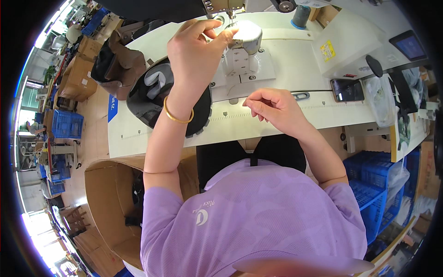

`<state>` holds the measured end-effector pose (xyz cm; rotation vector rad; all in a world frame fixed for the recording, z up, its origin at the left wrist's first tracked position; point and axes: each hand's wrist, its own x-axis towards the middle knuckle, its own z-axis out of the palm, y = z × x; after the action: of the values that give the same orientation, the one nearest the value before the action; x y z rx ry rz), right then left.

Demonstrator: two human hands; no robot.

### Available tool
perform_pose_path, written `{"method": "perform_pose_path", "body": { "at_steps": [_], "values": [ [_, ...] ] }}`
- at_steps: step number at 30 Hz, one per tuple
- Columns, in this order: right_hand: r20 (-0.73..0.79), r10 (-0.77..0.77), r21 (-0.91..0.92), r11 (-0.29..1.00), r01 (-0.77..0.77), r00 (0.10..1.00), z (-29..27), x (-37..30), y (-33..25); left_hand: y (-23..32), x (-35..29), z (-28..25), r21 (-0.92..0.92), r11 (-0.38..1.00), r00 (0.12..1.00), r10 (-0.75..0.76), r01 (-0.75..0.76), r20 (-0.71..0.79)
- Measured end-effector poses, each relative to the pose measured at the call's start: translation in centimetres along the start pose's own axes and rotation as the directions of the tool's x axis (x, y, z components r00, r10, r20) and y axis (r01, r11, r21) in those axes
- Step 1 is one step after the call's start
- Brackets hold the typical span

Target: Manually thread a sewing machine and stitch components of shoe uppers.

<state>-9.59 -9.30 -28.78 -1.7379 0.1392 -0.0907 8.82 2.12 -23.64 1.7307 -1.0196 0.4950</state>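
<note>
Left hand by the needle
The needle is just past its parted fingers; the right hand curls, fingertips together, above the desk.

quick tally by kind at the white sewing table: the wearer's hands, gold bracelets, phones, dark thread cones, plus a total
Hands: 2 (left hand, right hand)
Gold bracelet: 1
Phone: 1
Dark thread cone: 1
Total: 5
</note>
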Motion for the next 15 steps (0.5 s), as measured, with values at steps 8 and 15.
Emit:
{"method": "perform_pose_path", "body": {
  "at_steps": [8, 15],
  "values": [
    [-0.298, -0.344, -0.136, 0.939, 0.317, 0.890, -1.0, 1.1, -0.4, 1.9, -0.3, -2.0, -0.370, 0.731, 0.783, -0.357, 0.574, 0.510],
    [-0.061, -0.478, -0.876, 0.447, 0.183, 0.876, -6.3, -1.3, 4.9, 1.3, -1.0, -2.9, -0.397, 0.655, 0.719, -0.338, 0.643, 0.607]
  ]
}}
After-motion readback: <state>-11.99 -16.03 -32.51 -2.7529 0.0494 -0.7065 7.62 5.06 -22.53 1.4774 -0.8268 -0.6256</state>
